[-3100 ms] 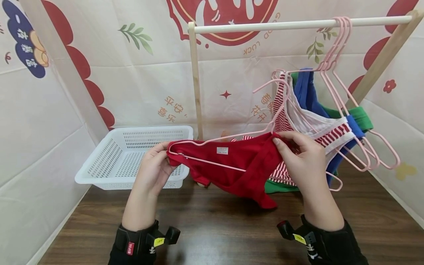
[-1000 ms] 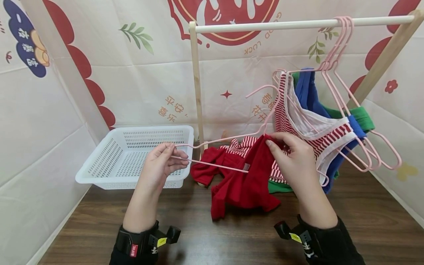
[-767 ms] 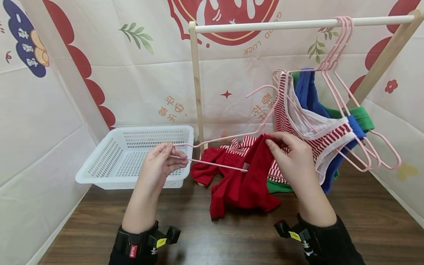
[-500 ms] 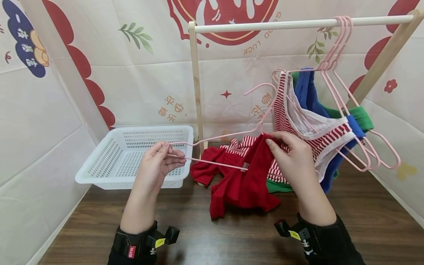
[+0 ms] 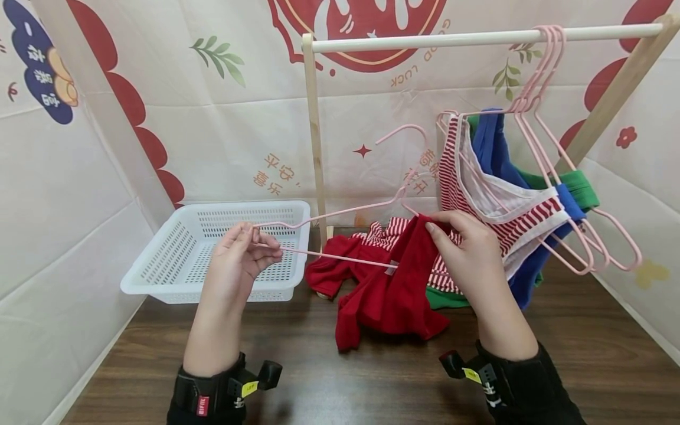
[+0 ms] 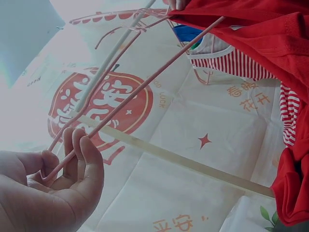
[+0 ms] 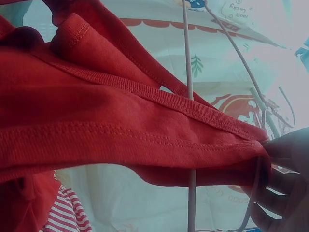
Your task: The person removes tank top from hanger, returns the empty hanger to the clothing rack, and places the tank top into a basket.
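My left hand [image 5: 234, 260] pinches one end of a pink clothes hanger [image 5: 340, 212], left of the rack's middle. In the left wrist view, the thumb and fingers [image 6: 77, 150] close round the hanger's bent corner. A small red garment [image 5: 393, 307] with a pale label hangs from my right hand [image 5: 473, 254], which pinches its upper edge. The hanger's right part still runs into the garment, its left part is bare, and its hook stands free of the rail. In the right wrist view, the hanger's bar [image 7: 189, 67] passes behind the red fabric [image 7: 96, 106].
A wooden rack with a white rail [image 5: 425, 39] stands behind. Pink hangers [image 5: 536, 77] at its right bear striped [image 5: 451, 171], blue [image 5: 491, 147] and green clothes. White perforated basket [image 5: 154, 277] at left. More striped and green cloth [image 5: 446, 299] lies behind the red garment.
The red garment has slipped off the hanger's left end and droops from my right hand. My left hand has drawn the hanger leftward, and its hook has shifted left too.
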Demonstrator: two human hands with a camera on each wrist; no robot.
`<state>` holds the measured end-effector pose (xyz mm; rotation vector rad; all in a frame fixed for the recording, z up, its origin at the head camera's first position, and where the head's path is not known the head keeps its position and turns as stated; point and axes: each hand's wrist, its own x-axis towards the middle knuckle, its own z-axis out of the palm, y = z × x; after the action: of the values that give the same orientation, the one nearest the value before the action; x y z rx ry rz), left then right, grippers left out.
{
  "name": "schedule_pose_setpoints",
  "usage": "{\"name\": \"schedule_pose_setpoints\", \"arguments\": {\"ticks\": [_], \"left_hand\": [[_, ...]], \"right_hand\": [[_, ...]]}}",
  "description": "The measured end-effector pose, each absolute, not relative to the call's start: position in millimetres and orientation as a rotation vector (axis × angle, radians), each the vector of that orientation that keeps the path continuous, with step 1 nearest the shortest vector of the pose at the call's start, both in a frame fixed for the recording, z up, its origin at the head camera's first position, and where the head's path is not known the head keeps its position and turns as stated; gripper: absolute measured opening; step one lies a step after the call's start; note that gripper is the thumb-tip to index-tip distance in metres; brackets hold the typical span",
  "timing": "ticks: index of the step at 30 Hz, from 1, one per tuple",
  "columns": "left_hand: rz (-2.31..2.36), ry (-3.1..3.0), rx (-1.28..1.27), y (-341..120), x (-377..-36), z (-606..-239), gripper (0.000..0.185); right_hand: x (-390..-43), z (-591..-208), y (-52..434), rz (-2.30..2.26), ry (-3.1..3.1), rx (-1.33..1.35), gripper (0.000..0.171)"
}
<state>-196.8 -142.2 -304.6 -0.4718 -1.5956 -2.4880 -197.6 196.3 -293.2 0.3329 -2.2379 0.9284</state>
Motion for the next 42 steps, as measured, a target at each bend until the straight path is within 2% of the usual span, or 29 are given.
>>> {"name": "schedule_pose_setpoints", "arguments": {"ticks": [27, 42], "left_hand": [[-2.453, -1.432, -0.549, -163, -191, -299, 0.027], [-2.498, -1.244, -0.511, -169, -188, -295, 0.027]], "right_hand": [[-206, -297, 201, 0.863, -2.300, 0.302, 0.018], [-208, -296, 202, 0.858, -2.314, 0.304, 0.017]]}}
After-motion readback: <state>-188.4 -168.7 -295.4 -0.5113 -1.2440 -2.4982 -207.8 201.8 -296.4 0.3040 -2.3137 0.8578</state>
